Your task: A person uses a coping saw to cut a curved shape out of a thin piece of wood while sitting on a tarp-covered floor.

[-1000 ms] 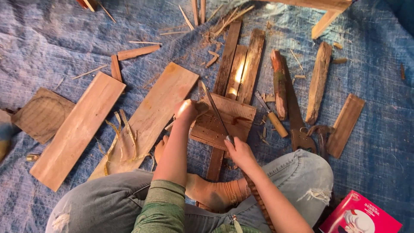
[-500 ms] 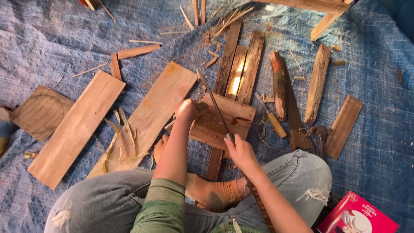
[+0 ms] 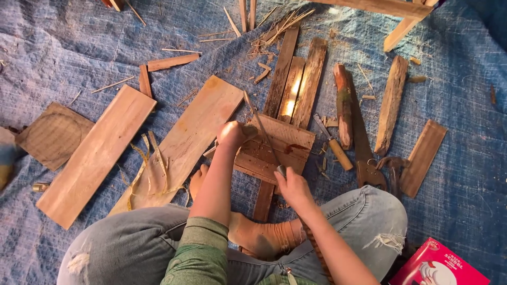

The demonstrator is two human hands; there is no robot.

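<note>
I sit cross-legged on a blue tarp (image 3: 63, 47). A small slatted wooden panel (image 3: 288, 142) lies in front of my knees, on top of a narrow plank. My left hand (image 3: 235, 134) is closed in a fist over the panel's left corner and holds it down. The handle of a long thin blade (image 3: 261, 129) is in my right hand (image 3: 293, 187). The blade slants up and to the left across the panel, past my left hand. My foot in an orange sock (image 3: 264, 237) rests under my arms.
Two long boards (image 3: 97, 153) (image 3: 185, 140) lie to the left beside a round wooden piece (image 3: 53, 134) and curled shavings. To the right are a hand saw (image 3: 364, 153), a wooden-handled chisel (image 3: 335, 148), rough wood pieces (image 3: 391, 103) and a red box (image 3: 438, 266).
The blade has shifted a little up and to the left along the panel, with my right hand following it. My left hand stays on the panel's corner.
</note>
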